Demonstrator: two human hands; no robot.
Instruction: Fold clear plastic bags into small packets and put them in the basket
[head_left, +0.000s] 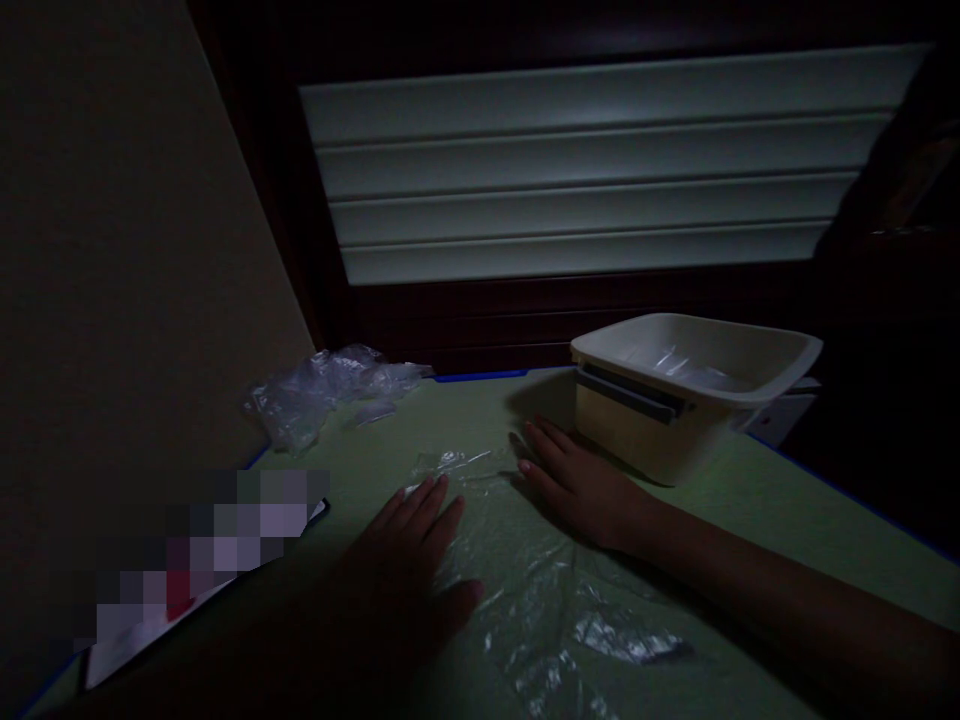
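A clear plastic bag (pixel 517 590) lies spread and wrinkled over the green tabletop (pixel 457 415). My left hand (pixel 420 560) rests at its left side, palm down, fingers stretched and the thumb apart. On the far right part of the plastic is my right hand (pixel 574 480), also palm down, with its fingers extended and a little spread. Neither hand grips anything. The right fingertips are close to the front left side of a cream plastic bin (pixel 637 435). Dim light hides the bag's exact outline.
Crumpled clear plastic bags (pixel 330 390) are heaped at the back left corner. Some clear plastic (pixel 686 370) lies inside the bin. A flat item with a dark edge (pixel 202 600), partly pixelated, lies along the left side. Behind the table stands a slatted white panel (pixel 585 165).
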